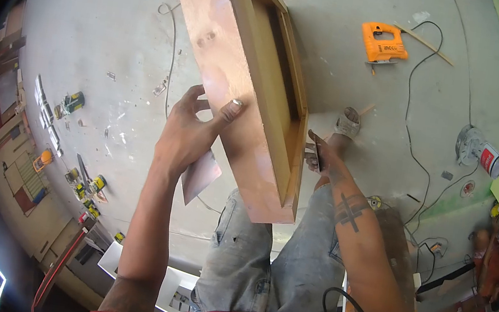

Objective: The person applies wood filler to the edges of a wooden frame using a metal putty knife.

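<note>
A shallow wooden box frame [256, 106], drawer-like with an open recess on its right side, stands tilted above my knees. My left hand [193, 126] grips its left edge, with the thumb pressed on the smooth, patchy outer face. A flat, shiny thin plate [202, 175] sticks out below my left palm; how it is held is hidden. My right hand [320, 154] is beside the box's lower right side, its fingers curled round a thin dark flat blade [315, 148], whose kind I cannot make out. Just beyond that hand is a grey-smeared, cup-like object [348, 122].
On the grey floor [128, 69] lie an orange jigsaw [384, 43] with its cord, and a tin with a red label [491, 159] at right. Several yellow-green power tools [87, 184] lie at left. White panels [170, 291] are behind my legs. Cables cross the right side.
</note>
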`<state>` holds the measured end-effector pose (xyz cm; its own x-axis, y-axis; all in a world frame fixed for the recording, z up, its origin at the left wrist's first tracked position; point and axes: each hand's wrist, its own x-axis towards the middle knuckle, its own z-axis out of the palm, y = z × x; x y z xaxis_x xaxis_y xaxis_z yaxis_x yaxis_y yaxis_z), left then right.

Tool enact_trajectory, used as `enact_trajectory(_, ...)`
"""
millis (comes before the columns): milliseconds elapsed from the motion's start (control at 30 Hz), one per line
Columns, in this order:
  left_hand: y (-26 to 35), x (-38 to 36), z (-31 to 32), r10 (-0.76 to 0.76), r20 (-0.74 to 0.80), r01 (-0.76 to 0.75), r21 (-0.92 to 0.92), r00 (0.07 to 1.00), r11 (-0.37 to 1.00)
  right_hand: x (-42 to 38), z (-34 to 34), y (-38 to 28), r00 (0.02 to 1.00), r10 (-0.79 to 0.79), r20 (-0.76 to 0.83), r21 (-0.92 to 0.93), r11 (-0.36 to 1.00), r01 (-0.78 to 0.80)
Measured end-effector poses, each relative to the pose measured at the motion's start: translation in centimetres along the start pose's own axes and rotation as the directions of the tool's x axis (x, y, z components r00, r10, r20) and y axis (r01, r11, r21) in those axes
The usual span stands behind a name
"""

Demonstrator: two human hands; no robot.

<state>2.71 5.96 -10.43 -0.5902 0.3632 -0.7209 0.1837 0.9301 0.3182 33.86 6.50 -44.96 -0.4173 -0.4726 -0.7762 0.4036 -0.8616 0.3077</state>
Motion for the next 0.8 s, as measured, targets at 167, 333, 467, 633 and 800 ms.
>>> enact_trajectory(167, -2.9, 0.2, 1.4, 0.114, 0.103, -0.098, -0.145, 0.988, 0.985, -0.9, 1.8, -0.2, 0.999, -0.015, 0.043, 0.042, 0.999, 0.013)
enact_trajectory(333, -2.9, 0.3, 1.6, 0.127, 0.153, -0.089, -0.238, 0.98, 0.967, -0.9, 1.8, -0.3, 1.0, -0.005, 0.015, -0.003, 1.0, 0.005)
enact_trajectory(467, -4.6, -0.1, 1.3, 0.118, 0.11, -0.087, -0.25, 0.987, 0.964, -0.1, 2.1, -0.1, 1.0, 0.012, -0.01, -0.076, 0.997, -0.013)
enact_trajectory(633, -7.3, -0.4, -1.4, 0.049, 0.065, -0.031, -0.251, 0.997, 0.968, 0.4, 4.9, 0.6, 0.997, -0.031, -0.073, -0.081, 0.996, 0.025)
enact_trajectory(800, -15.0, 0.4, -3.9, 0.061, 0.022, -0.052, -0.288, 0.998, 0.956, 3.1, 6.9, 1.5, 0.991, -0.084, -0.104, -0.141, 0.988, 0.069)
